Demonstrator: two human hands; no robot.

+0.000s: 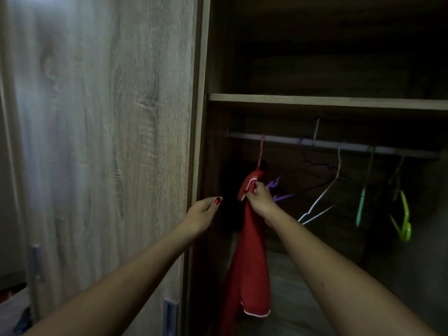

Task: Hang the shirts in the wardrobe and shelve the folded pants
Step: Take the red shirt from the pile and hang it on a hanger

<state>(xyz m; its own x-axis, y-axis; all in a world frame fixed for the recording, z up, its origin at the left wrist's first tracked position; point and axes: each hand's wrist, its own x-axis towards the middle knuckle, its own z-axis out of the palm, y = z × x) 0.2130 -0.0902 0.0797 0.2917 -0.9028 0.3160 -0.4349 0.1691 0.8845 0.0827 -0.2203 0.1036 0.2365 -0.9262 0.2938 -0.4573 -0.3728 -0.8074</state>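
A red shirt [252,263] with white trim hangs from a pink hanger [261,151] hooked on the wardrobe rail [339,144] at its left end. My right hand [260,198] grips the shirt at its shoulder, just below the collar. My left hand [202,214] is stretched out with relaxed fingers at the edge of the wooden door [109,141], holding nothing. A dark garment [232,190] hangs behind the red shirt, mostly lost in shadow.
Several bare hangers hang on the rail: purple [281,196], white [322,200], teal [361,204], lime green [404,219]. A shelf [327,101] runs above the rail. The wardrobe floor [303,299] lies below. The interior is dim.
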